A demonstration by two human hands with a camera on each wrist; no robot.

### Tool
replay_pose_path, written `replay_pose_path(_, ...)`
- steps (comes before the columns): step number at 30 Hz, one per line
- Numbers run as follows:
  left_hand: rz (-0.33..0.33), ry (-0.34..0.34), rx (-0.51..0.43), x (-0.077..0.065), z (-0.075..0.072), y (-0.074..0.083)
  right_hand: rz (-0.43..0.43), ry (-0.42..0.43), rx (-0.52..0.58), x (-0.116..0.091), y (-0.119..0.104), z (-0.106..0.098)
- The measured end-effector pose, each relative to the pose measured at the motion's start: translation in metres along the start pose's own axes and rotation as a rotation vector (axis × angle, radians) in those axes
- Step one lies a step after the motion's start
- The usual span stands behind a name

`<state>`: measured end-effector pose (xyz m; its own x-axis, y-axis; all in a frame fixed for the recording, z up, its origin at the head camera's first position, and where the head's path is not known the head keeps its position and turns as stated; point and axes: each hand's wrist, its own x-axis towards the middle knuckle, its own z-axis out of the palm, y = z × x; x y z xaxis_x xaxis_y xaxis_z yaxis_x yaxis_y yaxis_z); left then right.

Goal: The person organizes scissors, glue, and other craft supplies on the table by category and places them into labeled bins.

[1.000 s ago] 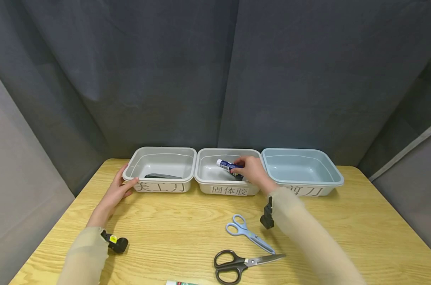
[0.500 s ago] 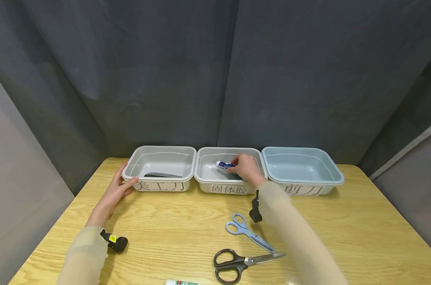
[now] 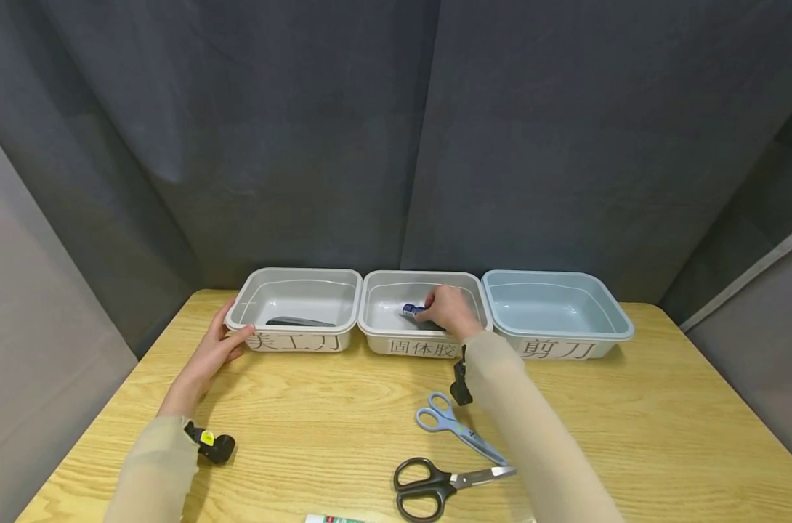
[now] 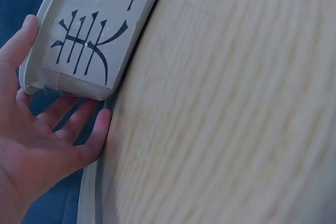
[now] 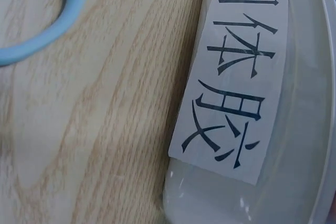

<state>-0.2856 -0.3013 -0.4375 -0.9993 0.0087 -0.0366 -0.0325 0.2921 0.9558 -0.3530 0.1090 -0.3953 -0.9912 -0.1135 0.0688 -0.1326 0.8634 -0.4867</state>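
I am looking over a pale wood-grain desk (image 3: pixel 330 414) spreading out on the near side of both sets of fingers, with a dark curtain (image 3: pixel 304 145) hanging in folds beyond them. A grey panel (image 3: pixel 36 254) is slanting off to the left of the left fingers, and another (image 3: pixel 762 363) is standing far to the right of the right ones.

The stick (image 3: pixel 410 310) is sitting inside the middle bin (image 3: pixel 376 343), pinched by the right hand (image 3: pixel 450 309): thumb and fingers are clamping on it. Its dark blue end is pointing left, out past the fingertips, and its long axis is running roughly crosswise, along the bin's length; the fingers are hiding the other end.

My left hand (image 3: pixel 213 349) is touching the outer end of the left bin (image 3: pixel 345 343), its fingers lying apart around the corner. A long dark item (image 3: pixel 298 322) is lying in that bin, to the right of those fingers.

The blue bin (image 3: pixel 559 290) is standing right of the right fingers. Nearer than them, blue scissors (image 3: pixel 453 425) and black scissors (image 3: pixel 438 477) are lying on the desk.
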Motion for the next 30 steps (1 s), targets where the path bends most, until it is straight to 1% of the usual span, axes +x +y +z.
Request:
replay_pose_path(7,-0.003,-0.007,-0.013,-0.0011,0.0001,0.0011,0.021,-0.02,-0.045,0.0002,-0.002,0.0005)
replay_pose_path(9,-0.005,-0.01,-0.031,-0.0038,0.001,0.0063,0.03,-0.022,-0.054,0.0011,-0.0019,0.0009)
replay_pose_path(12,-0.007,-0.013,-0.039,-0.0035,0.0005,0.0077,0.045,-0.026,-0.062,0.0019,-0.002,0.0015)
replay_pose_path(14,-0.007,-0.012,-0.034,-0.0033,0.0003,0.0065,0.052,-0.035,-0.067,0.0019,-0.0019,0.0019)
replay_pose_path(17,-0.001,-0.01,-0.023,0.0004,-0.0012,-0.0008,0.052,-0.037,-0.07,0.001,-0.0019,0.0018)
replay_pose_path(19,0.002,-0.009,-0.023,0.0003,-0.0009,-0.0015,0.044,-0.033,-0.07,0.0007,-0.0017,0.0014)
replay_pose_path(25,0.01,-0.01,-0.023,0.0004,0.0005,-0.0001,-0.018,0.003,-0.074,-0.0001,-0.0006,-0.0009)
replay_pose_path(30,0.015,-0.01,-0.018,0.0002,-0.0001,0.0002,-0.069,0.026,-0.035,-0.0028,0.0001,-0.0008)
